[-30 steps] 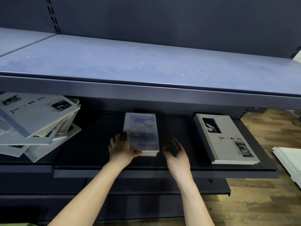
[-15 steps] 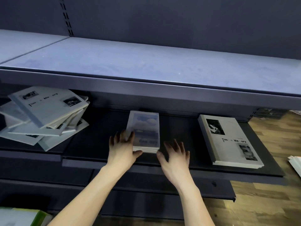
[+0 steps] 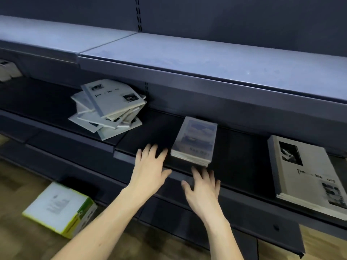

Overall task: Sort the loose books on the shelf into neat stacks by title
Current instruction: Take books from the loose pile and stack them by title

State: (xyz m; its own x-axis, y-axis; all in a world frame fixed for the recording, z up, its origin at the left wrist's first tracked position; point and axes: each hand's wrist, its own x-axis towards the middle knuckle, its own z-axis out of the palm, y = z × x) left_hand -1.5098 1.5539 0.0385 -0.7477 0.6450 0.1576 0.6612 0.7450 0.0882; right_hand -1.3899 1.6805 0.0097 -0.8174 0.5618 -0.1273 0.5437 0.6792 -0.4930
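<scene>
While hands hover, messy pile (image 3: 108, 109) sits left.

The title on the small stack of blue books (image 3: 195, 141), at twelve o'clock from my right hand (image 3: 203, 190), smears into blur; I cannot read it. The grey stack (image 3: 308, 177) at three o'clock runs off the frame's right edge, its lower cover photo a smudge. In the loose heap (image 3: 108, 109) at ten o'clock, the lower books hide under the top one. At nine o'clock another pile (image 3: 8, 71) is cut by the left edge. The print on the box (image 3: 60, 209) on the floor is illegible.
</scene>
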